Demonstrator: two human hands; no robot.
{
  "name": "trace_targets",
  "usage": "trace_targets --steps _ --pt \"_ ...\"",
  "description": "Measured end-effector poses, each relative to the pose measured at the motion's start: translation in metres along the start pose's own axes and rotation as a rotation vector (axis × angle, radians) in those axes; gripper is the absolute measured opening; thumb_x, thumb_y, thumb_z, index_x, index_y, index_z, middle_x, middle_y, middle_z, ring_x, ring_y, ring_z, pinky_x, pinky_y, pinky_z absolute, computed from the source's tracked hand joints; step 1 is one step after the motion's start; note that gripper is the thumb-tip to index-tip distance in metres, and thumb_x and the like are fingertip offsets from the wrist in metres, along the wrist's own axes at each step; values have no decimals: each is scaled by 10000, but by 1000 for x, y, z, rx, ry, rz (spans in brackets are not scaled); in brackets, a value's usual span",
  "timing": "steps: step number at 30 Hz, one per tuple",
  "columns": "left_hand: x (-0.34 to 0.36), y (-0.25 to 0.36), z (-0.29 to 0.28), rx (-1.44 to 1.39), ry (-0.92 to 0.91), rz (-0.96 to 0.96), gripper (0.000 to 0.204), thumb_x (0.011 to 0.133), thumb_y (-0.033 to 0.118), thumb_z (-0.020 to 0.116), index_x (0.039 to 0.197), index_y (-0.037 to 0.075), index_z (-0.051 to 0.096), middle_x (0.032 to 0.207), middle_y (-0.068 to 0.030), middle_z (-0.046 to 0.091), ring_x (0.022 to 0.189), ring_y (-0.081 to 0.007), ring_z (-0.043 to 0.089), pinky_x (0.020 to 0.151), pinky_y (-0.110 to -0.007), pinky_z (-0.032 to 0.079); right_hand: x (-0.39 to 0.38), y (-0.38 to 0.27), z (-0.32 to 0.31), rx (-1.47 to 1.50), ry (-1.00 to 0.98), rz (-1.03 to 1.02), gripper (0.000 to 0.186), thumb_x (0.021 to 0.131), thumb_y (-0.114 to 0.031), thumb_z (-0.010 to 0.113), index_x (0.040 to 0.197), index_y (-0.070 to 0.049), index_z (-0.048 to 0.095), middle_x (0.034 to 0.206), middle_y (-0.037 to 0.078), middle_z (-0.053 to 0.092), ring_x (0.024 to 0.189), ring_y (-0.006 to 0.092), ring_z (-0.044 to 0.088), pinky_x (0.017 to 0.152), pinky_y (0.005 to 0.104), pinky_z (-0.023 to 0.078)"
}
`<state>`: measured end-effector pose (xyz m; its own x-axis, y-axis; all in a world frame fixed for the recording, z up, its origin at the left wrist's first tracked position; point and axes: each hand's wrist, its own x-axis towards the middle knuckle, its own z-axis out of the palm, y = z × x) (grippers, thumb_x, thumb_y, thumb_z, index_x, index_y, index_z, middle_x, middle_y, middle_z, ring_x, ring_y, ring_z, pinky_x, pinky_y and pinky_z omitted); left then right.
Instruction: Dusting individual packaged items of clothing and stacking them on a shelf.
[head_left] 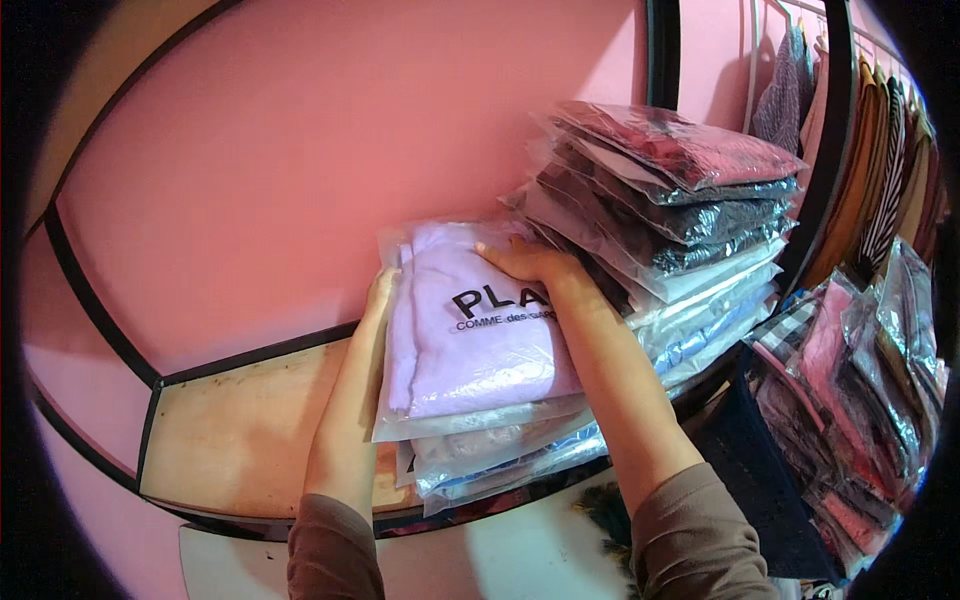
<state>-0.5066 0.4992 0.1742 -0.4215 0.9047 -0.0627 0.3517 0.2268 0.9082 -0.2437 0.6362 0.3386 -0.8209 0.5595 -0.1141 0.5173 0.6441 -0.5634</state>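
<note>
A lavender garment in a clear bag with black printing [465,360] lies on top of a short stack of bagged garments [500,440] on the wooden shelf. My left hand [382,290] grips its left edge, fingertips partly hidden at the bag. My right hand [535,265] holds it near the far right corner, thumb across the top and the other fingers partly hidden. Just to the right rises a taller pile of bagged garments [680,150], red on top with dark, white and blue ones below.
The wooden shelf [230,420] has black edging against the pink wall [330,170]. At the right, bagged garments [840,390], checked, pink and dark, lie heaped beside a dark navy item [740,470]. Hanging clothes [870,170] fill a rail beyond a black upright.
</note>
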Motion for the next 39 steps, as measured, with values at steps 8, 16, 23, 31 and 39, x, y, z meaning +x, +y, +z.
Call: trace_targets --steps 8,16,23,31,39 --pt "-184 164 75 -900 248 139 557 807 304 446 1276 53 280 1238 -107 379 1113 -207 394 926 -321 322 -141 -20 9 -285 382 -370 762 785 -589 353 1248 16 317 1202 265 386 1127 373 379 926 404 316" --pt "-190 157 107 -550 297 346 607 829 194 412 1348 82 118 1352 -109 227 1217 -220 279 986 -329 258 -175 57 44 -375 775 -562 816 703 -616 456 1229 -3 347 1214 262 366 1125 363 368 935 408 297" --pt "-225 164 118 -789 271 227 624 840 226 393 1362 141 61 1388 -58 169 1243 -221 232 1001 -350 228 -185 107 153 -177 813 -423 792 753 -545 465 1289 -12 230 1324 298 152 1223 458 155 982 521 152" --pt "-234 161 123 -869 325 251 633 847 259 399 1362 138 50 1391 -75 159 1250 -220 222 1006 -348 210 -201 117 169 -134 940 -484 797 770 -513 464 1314 -18 157 1343 292 86 1241 449 99 1000 505 117" --pt "-269 138 139 -681 353 425 643 879 451 280 1356 104 26 1411 -93 52 1282 -229 129 1027 -361 134 -267 128 196 -95 699 -343 752 786 -400 511 1300 22 160 1336 306 58 1231 468 89 1003 491 130"
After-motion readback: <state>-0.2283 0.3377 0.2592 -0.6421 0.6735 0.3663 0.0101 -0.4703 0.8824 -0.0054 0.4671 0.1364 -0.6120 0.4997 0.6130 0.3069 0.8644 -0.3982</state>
